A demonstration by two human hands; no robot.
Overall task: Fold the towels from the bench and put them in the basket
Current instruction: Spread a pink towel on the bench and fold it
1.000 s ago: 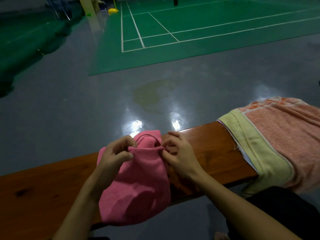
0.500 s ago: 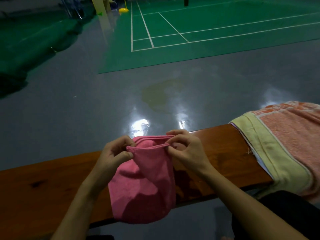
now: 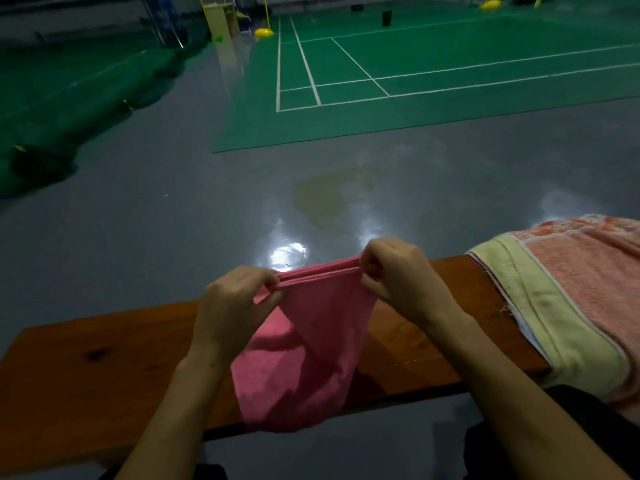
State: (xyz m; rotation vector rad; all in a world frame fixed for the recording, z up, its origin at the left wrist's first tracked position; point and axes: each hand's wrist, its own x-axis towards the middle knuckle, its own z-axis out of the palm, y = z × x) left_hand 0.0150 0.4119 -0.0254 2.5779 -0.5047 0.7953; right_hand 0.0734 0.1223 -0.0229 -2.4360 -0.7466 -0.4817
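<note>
The left hand (image 3: 235, 303) and right hand (image 3: 398, 275) each pinch an upper corner of the pink towel (image 3: 304, 358), stretching its doubled top edge between them. The cloth hangs below the hands over the wooden worktop (image 3: 104, 375). Right of the right hand, a stack of towels (image 3: 561, 299) lies draped on the worktop.

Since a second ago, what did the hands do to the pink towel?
The left hand and right hand moved apart and lifted, pulling the top edge of the pink towel straight and tight; before, it sagged bunched between them. Both hands kept pinching that edge, nothing was let go. The towel still hangs over the bench, and the peach and yellow towels lie unmoved at the right.
</note>
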